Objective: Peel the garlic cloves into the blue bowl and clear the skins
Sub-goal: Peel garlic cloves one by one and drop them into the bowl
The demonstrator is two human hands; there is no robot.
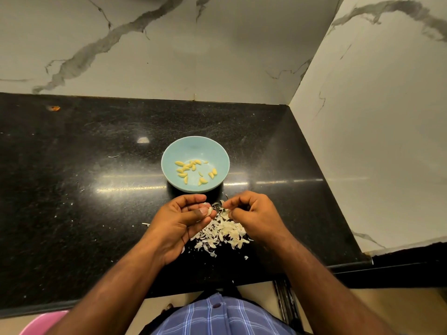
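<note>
Fingers (193, 201) of my left hand (183, 221) curl inward with the thumb pressed across them, pinching a pale garlic clove (209, 211) at the tips; most of the clove is hidden by the thumb. My right hand (254, 216) sits just beside it, its fingers (235, 203) bent and bunched toward the thumb, pinching what looks like a thin scrap of skin, though the piece is too small for me to be sure. Both hands hover over a heap of white skins (225, 232) lying on the black worktop (72, 177), and a few stray flakes lie around the heap toward me. Just beyond my hands stands the blue bowl (169, 153), upright, with a scatter of yellowish peeled cloves (187, 169) on its bottom; the bowl's near rim is close to my left fingertips but I see them apart. On the left I see a long open stretch of worktop, running out of view. On the right the room is tighter: a marble wall (375, 117) closes that side, and another marble wall stands behind the bowl, meeting it in a corner. The worktop's front edge (96, 305) runs under my forearms, close to my checked shirt (217, 317), and a pink object (41, 322) shows below that edge at lower left.
</note>
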